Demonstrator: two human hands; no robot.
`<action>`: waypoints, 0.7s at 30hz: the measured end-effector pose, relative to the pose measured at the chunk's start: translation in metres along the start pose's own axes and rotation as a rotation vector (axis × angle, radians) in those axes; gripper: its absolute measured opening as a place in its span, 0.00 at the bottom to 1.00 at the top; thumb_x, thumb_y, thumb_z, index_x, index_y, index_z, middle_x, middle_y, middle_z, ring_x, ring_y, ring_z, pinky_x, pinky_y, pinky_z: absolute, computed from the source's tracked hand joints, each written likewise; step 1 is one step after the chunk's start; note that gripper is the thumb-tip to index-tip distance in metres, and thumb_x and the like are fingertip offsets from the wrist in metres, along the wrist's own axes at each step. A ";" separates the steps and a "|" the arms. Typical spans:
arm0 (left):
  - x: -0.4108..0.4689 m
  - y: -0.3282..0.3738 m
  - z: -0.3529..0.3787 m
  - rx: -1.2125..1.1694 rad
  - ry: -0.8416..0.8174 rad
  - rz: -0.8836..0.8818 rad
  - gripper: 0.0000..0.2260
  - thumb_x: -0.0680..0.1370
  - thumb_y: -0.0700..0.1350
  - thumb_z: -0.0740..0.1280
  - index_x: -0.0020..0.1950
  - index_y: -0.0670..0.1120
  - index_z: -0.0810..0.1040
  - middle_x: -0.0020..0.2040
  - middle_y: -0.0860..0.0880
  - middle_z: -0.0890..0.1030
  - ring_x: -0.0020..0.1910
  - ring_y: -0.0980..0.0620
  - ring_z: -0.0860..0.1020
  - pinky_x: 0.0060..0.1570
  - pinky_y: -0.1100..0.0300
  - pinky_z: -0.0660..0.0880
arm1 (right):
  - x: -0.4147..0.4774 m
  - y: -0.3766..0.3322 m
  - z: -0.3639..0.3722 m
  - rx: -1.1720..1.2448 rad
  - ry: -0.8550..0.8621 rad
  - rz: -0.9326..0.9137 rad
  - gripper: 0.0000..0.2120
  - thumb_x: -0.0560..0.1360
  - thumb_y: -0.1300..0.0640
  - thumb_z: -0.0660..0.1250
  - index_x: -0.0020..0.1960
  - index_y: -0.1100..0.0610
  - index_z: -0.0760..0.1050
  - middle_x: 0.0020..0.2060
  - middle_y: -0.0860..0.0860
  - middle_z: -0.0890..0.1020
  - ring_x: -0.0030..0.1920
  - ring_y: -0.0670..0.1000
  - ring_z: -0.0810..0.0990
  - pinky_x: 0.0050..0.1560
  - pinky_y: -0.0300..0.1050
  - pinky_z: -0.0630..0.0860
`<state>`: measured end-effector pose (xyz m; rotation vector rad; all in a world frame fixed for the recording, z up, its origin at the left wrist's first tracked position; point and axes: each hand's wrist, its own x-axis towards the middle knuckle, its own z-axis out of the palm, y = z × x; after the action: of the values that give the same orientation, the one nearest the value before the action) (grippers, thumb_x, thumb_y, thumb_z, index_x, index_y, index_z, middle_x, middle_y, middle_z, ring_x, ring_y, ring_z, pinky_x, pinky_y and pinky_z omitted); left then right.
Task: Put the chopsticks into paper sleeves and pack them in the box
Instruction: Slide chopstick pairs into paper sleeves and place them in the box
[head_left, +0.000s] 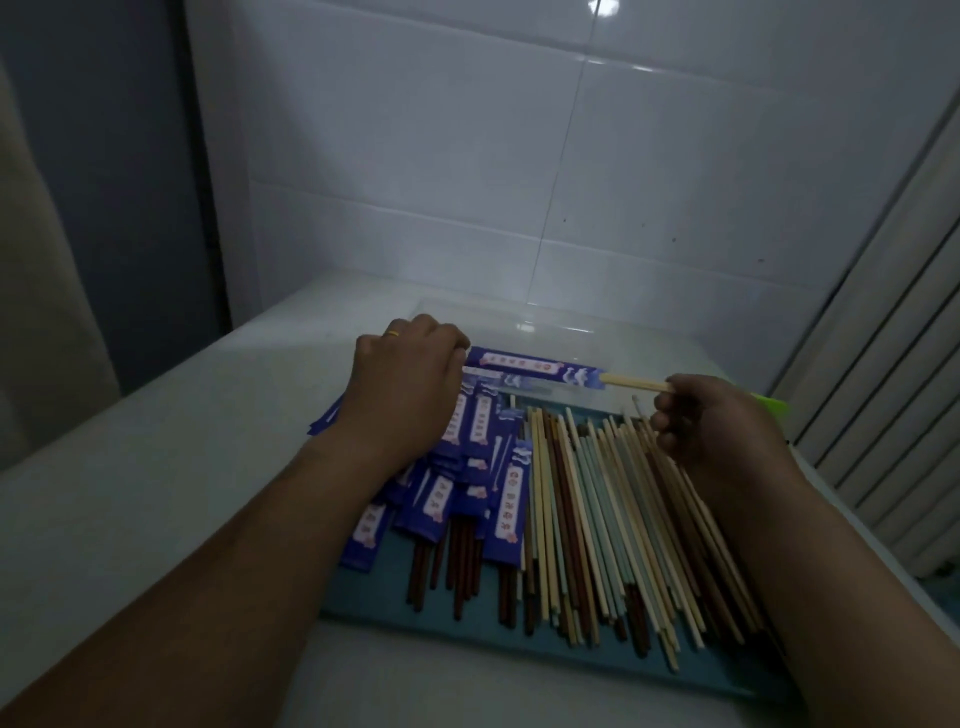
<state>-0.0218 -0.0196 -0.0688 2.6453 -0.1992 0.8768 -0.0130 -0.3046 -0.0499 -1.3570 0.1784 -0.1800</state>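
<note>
A blue paper sleeve (524, 366) with white print lies crosswise above the tray, and my left hand (402, 387) pinches its left end. A pale chopstick (636, 383) sticks out of the sleeve's right end, with my right hand (719, 423) gripping its free tip. Below, a blue tray (467, 631) holds several loose chopsticks (613, 519) in tan, brown and pale green on the right. On its left lie several sleeved ones (470, 483) with dark brown ends showing. A clear plastic box (524, 325) stands behind the hands.
The tray rests on a white countertop (156, 467) against a white tiled wall (519, 156). A ribbed white panel (883, 415) runs along the right side, with a bright green object (774, 408) partly hidden behind my right hand. A dark door frame stands at the left.
</note>
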 end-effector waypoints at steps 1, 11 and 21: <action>0.001 -0.001 0.000 -0.008 -0.004 -0.019 0.12 0.86 0.50 0.57 0.64 0.52 0.78 0.60 0.50 0.79 0.60 0.48 0.76 0.61 0.47 0.67 | 0.004 -0.004 0.001 0.008 0.005 0.011 0.04 0.82 0.59 0.61 0.50 0.57 0.74 0.30 0.51 0.77 0.25 0.48 0.75 0.23 0.38 0.69; 0.001 -0.004 0.003 -0.042 -0.032 -0.095 0.12 0.86 0.48 0.57 0.66 0.53 0.77 0.63 0.50 0.79 0.62 0.48 0.75 0.64 0.47 0.67 | 0.062 -0.032 0.069 -0.058 0.056 0.032 0.10 0.82 0.62 0.60 0.44 0.60 0.75 0.31 0.54 0.77 0.27 0.50 0.76 0.25 0.39 0.71; 0.002 -0.008 0.006 -0.014 -0.058 -0.063 0.12 0.86 0.49 0.56 0.65 0.53 0.76 0.62 0.51 0.78 0.62 0.49 0.74 0.63 0.49 0.65 | 0.084 -0.029 0.099 -0.389 -0.035 0.080 0.05 0.85 0.61 0.61 0.54 0.62 0.73 0.41 0.61 0.84 0.33 0.51 0.82 0.31 0.40 0.77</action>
<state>-0.0149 -0.0142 -0.0742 2.6503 -0.1346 0.7765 0.0909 -0.2353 -0.0034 -1.7348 0.2466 -0.0554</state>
